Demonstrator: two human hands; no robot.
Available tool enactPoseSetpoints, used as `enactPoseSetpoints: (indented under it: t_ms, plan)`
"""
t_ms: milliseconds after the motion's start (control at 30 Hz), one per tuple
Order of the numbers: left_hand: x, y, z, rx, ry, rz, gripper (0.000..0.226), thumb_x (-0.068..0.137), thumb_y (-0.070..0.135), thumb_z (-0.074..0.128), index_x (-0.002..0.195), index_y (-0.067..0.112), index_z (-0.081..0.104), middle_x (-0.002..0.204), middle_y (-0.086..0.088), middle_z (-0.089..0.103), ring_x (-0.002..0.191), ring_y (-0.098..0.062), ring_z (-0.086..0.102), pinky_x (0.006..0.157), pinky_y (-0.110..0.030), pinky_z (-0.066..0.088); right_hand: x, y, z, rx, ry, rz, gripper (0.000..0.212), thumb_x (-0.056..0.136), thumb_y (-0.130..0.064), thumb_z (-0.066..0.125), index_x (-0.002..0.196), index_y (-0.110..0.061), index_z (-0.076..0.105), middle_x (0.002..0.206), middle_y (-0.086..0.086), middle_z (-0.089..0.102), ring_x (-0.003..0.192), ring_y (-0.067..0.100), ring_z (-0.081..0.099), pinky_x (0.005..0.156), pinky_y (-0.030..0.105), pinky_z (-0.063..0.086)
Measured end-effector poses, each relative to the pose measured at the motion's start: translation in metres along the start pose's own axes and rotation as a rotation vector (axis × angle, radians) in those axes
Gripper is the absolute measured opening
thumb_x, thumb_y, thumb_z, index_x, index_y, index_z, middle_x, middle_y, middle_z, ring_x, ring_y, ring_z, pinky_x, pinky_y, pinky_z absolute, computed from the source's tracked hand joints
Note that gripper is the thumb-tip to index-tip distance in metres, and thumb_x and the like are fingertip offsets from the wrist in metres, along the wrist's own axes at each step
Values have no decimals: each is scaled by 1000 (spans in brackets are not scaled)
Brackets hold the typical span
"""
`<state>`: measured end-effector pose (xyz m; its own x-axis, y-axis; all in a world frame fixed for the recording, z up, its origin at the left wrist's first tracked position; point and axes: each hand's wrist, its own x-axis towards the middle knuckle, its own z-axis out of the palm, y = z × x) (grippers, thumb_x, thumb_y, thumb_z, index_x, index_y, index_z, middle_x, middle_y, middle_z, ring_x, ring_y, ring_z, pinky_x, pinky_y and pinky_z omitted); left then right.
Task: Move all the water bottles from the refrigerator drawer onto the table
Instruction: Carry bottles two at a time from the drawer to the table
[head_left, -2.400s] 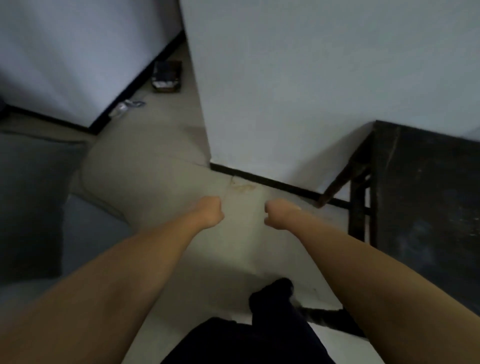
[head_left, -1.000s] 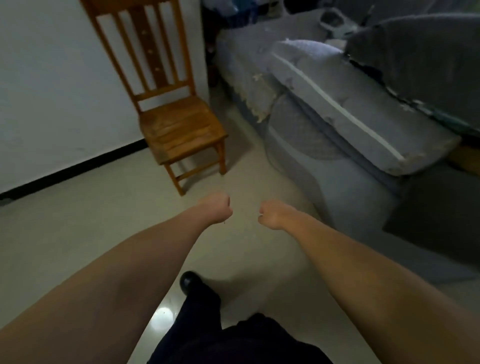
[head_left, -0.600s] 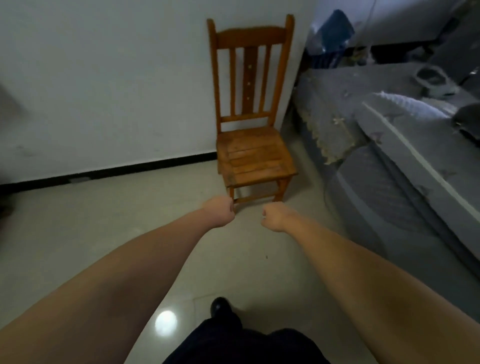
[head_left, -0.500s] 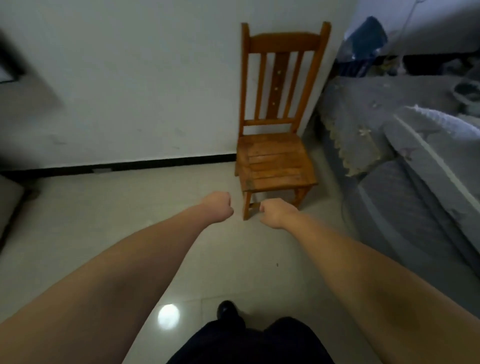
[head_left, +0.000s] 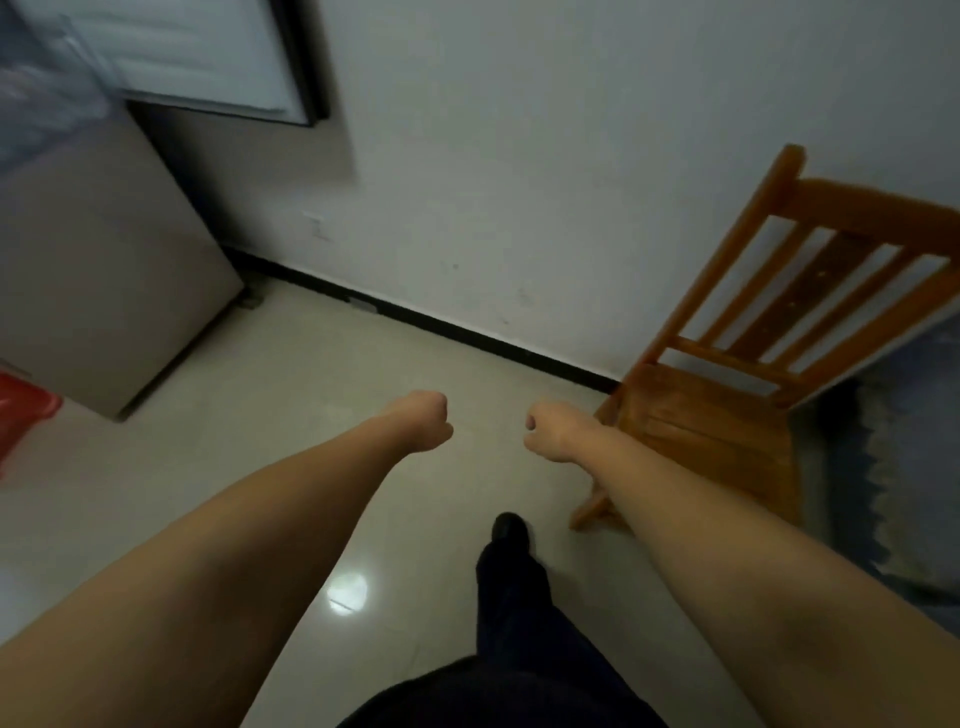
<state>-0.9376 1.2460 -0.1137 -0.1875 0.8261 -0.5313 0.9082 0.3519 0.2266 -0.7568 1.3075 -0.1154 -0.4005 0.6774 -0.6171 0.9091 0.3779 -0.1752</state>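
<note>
Floor (head_left: 218, 467): pale glossy tile, one round light reflection near the bottom centre.

Wall (head_left: 571, 156): white, plain, black skirting along its foot; a small outlet plate low on the left part. No writing legible on it.

Refrigerator (head_left: 104, 270): beige cabinet at the left edge, blurred, with a door (head_left: 208, 57) swung open above it showing a pale ribbed inner face and a dark rim. No brand or label readable. The drawer and the water bottles cannot be made out in this view.

Wooden chair (head_left: 727, 415): orange-brown, slatted back, standing against the wall at right, behind the right forearm.

Grey fabric edge (head_left: 893, 467): far right, beside the chair.

Red object (head_left: 23, 415): left edge, partly cut off, kind unclear.

Dark trouser leg and shoe (head_left: 511, 530): stepping forward, bottom centre.

Left hand (head_left: 423, 423): fingers curled into a fist, nothing in it, held out over the floor.

Right hand (head_left: 550, 428): likewise fisted and bare, just beside the left, well apart from the refrigerator.
</note>
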Motion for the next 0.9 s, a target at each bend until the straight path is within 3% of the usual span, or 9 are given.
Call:
enactPoseSetpoints:
  t_ms: [133, 267, 433, 600, 900]
  plan:
    - [49, -6, -38, -61, 34, -85, 34, 94, 24, 49, 123, 7, 55, 124, -13, 56, 112, -30, 55, 91, -36, 46, 61, -12, -57, -89, 20, -103, 38, 97, -21, 44, 130, -6, 53, 131, 13, 55, 116, 30, 55, 91, 32, 45]
    - [87, -7, -75, -123, 71, -166, 34, 93, 25, 48, 122, 8, 54, 126, -12, 56, 114, -30, 54, 91, -35, 45, 108, -25, -108, -178, -1, -189, 27, 97, -19, 43, 115, -5, 56, 127, 15, 56, 107, 28, 55, 84, 29, 43]
    - [115, -26, -107, -220, 126, -272, 31, 95, 23, 47, 121, 8, 54, 125, -12, 55, 113, -29, 54, 88, -33, 44, 168, -55, -152, -254, -15, -277, 31, 94, -19, 44, 118, -5, 57, 127, 16, 57, 112, 31, 57, 87, 32, 46]
    - [125, -79, -124, -304, 150, -403, 31, 95, 22, 48, 121, 6, 56, 126, -14, 56, 115, -30, 54, 91, -33, 44, 209, -116, -167, -352, -62, -413, 41, 97, -23, 45, 133, -4, 52, 137, 16, 51, 124, 31, 50, 100, 34, 42]
    - [147, -217, -165, -397, 208, -545, 28, 93, 22, 49, 116, 8, 58, 119, -12, 60, 108, -29, 57, 87, -34, 46, 284, -264, -184, -433, -85, -556, 42, 98, -23, 45, 136, -5, 49, 137, 17, 50, 124, 32, 50, 99, 34, 42]
